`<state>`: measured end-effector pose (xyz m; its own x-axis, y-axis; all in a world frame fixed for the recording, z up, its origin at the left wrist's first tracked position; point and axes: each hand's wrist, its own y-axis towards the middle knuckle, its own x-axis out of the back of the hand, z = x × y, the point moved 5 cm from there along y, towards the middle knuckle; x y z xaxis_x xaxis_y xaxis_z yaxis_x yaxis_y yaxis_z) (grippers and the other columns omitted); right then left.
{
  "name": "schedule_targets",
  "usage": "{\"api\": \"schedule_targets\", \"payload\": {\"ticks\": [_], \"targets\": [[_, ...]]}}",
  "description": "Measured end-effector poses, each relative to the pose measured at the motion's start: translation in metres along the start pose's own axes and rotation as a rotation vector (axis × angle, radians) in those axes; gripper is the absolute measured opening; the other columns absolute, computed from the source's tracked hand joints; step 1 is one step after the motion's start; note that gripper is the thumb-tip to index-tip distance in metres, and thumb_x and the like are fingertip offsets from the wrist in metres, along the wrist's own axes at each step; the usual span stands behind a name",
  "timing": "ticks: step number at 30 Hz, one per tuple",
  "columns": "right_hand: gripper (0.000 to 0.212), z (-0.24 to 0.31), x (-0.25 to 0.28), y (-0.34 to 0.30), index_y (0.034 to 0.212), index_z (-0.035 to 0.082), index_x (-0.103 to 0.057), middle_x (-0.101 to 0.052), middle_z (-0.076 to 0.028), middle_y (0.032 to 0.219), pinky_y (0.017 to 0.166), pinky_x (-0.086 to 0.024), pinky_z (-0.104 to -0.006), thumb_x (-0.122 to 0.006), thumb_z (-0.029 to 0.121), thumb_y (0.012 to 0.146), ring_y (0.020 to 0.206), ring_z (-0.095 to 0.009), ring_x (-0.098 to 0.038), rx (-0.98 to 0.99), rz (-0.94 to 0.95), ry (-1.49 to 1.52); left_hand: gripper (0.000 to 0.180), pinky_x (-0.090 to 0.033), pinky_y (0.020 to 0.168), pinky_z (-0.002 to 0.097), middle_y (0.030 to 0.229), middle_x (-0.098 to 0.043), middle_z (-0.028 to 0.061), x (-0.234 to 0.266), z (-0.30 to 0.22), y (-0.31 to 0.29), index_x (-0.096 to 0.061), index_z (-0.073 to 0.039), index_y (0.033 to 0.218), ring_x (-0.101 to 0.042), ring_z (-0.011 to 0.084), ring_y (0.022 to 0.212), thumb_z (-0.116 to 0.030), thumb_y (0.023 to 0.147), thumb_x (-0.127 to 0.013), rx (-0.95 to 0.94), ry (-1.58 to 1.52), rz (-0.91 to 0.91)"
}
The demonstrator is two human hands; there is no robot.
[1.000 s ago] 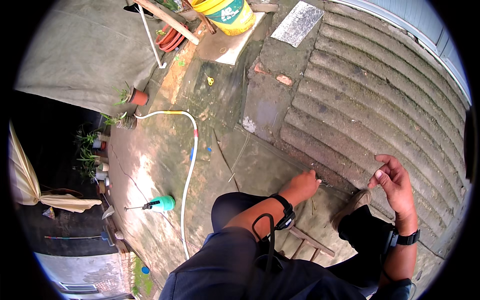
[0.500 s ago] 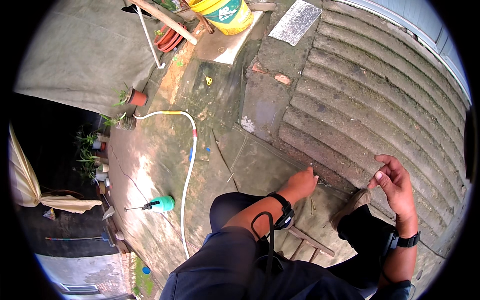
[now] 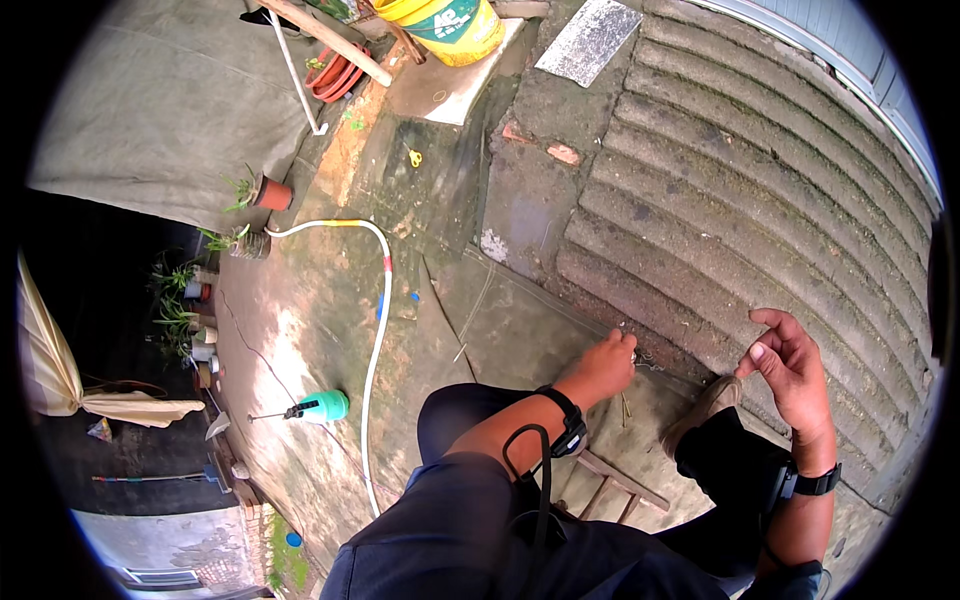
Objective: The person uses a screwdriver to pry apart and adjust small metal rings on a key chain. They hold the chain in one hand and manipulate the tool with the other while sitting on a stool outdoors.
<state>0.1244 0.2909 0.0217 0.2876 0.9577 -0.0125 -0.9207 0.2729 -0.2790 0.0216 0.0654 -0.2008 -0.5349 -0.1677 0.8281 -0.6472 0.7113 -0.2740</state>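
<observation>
My left hand (image 3: 600, 370) is closed low over the edge of the ridged concrete, its fingers bent inward and their grip mostly hidden. A tiny pale bit shows at its fingertips, too small to name. Beside those fingers lies a thin, pale, curled strand (image 3: 650, 364). Farther right, my right hand (image 3: 788, 375) hovers above the ridges near my shoe (image 3: 703, 415). Its index finger arches out, while the thumb seems pressed to the other fingers; anything pinched there is too small to make out. A gap separates the two hands.
Ridged concrete (image 3: 740, 190) slopes up on the right. A pale hose (image 3: 377, 340) curves along the left, near a green spray bottle (image 3: 325, 406). Yellow-handled scissors (image 3: 415, 158) lie ahead, below a yellow bucket (image 3: 455, 30). A wooden stool (image 3: 622, 480) is beneath me.
My left hand has shifted very slightly, its fingers turning a little. My right hand stays in place. The view has tilted a touch.
</observation>
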Motion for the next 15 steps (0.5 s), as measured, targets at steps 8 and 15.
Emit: {"api": "schedule_targets", "payload": {"ticks": [8, 15], "targets": [[0.034, -0.0016, 0.0013, 0.0004, 0.127, 0.0, -0.049, -0.063, -0.005, 0.077, 0.071, -0.05, -0.0257, -0.059, 0.007, 0.095, 0.073, -0.013, -0.062, -0.001, 0.002, 0.005, 0.035, -0.052, 0.073, 0.0509, 0.102, -0.061, 0.0223, 0.0077, -0.0027, 0.0048, -0.048, -0.004, 0.104, -0.062, 0.0424, 0.091, -0.037, 0.092, -0.057, 0.169, -0.023, 0.22], [0.035, -0.0014, 0.0005, 0.0014, 0.127, 0.0, -0.049, -0.063, -0.005, 0.077, 0.072, -0.05, -0.0256, -0.059, 0.007, 0.095, 0.073, -0.013, -0.062, 0.007, 0.005, 0.002, 0.027, -0.052, 0.077, 0.0511, 0.106, -0.058, 0.0245, 0.0008, 0.005, 0.0044, -0.051, -0.004, 0.107, -0.063, 0.0427, 0.092, -0.027, 0.093, -0.054, 0.195, -0.013, 0.199]]}}
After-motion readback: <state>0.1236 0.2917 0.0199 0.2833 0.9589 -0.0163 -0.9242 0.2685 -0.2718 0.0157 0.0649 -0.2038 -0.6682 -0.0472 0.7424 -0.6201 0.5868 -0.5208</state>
